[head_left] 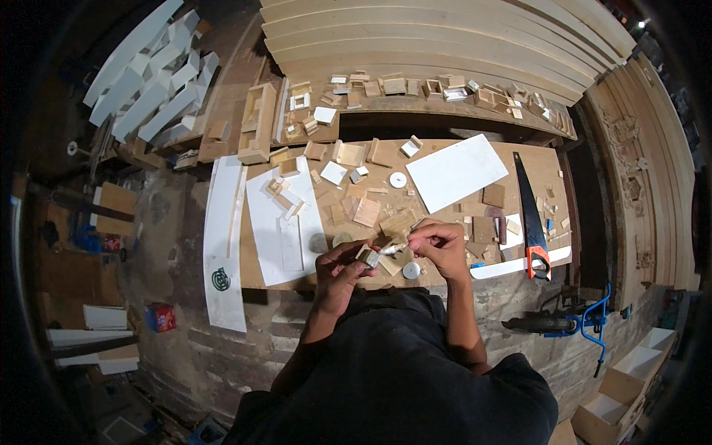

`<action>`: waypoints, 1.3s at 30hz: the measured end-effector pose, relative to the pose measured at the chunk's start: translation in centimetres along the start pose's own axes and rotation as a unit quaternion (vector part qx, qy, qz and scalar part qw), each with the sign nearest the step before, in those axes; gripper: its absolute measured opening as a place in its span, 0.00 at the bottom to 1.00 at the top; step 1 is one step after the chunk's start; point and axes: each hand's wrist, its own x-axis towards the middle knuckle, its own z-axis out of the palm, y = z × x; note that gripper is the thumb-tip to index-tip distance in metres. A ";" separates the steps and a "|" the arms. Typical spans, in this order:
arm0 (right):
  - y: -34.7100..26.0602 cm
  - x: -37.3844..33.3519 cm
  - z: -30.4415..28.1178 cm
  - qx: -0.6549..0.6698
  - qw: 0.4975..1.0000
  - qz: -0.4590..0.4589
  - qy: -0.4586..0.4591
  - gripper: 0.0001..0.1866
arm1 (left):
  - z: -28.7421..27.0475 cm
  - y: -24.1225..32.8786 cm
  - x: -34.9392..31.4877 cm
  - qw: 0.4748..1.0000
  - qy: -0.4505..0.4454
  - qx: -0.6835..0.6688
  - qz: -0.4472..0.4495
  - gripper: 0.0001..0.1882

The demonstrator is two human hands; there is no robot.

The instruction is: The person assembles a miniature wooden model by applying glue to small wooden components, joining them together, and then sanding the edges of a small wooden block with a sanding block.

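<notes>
My left hand is closed around a small wooden block with a pale, whitish face, held just over the table's near edge. To its right, my right hand is closed in a pinch, fingertips pointing toward the block. A small whitish, shiny thing lies between the two hands; its kind is too small to make out. Just below the right hand's fingers sits a white disc. Thin wooden squares lie on the table behind the hands.
A handsaw with an orange and black handle lies on the right of the wooden table. White panels and small wooden boxes are spread about. Stacked planks stand behind, and a blue bicycle is at the right.
</notes>
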 end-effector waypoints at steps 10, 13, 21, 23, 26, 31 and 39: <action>0.7 -0.7 1.6 0.016 1.000 0.019 0.003 0.07 | -0.4 0.3 -0.1 1.000 -0.007 0.015 -0.008 0.22; 0.8 -0.8 2.7 0.022 0.998 0.011 0.052 0.06 | -0.8 0.8 -0.2 1.000 -0.007 0.018 -0.001 0.21; 1.1 -1.4 4.8 0.006 1.000 -0.001 0.026 0.07 | -1.9 1.0 -0.5 0.999 -0.009 0.039 0.016 0.23; 1.6 -1.4 5.3 0.005 0.998 0.013 0.067 0.06 | -2.0 1.3 -0.5 0.999 -0.017 0.040 0.030 0.22; 2.2 -1.4 5.6 0.003 0.994 0.027 0.106 0.06 | -2.5 1.4 -0.6 0.998 -0.019 0.037 0.051 0.20; 2.6 -1.8 6.4 0.020 0.997 0.008 0.072 0.06 | -3.2 1.6 -1.2 0.998 -0.009 0.050 0.045 0.22; 3.7 -1.5 7.4 0.026 0.992 0.034 0.117 0.05 | -4.8 1.8 -1.9 0.997 -0.005 0.062 0.050 0.20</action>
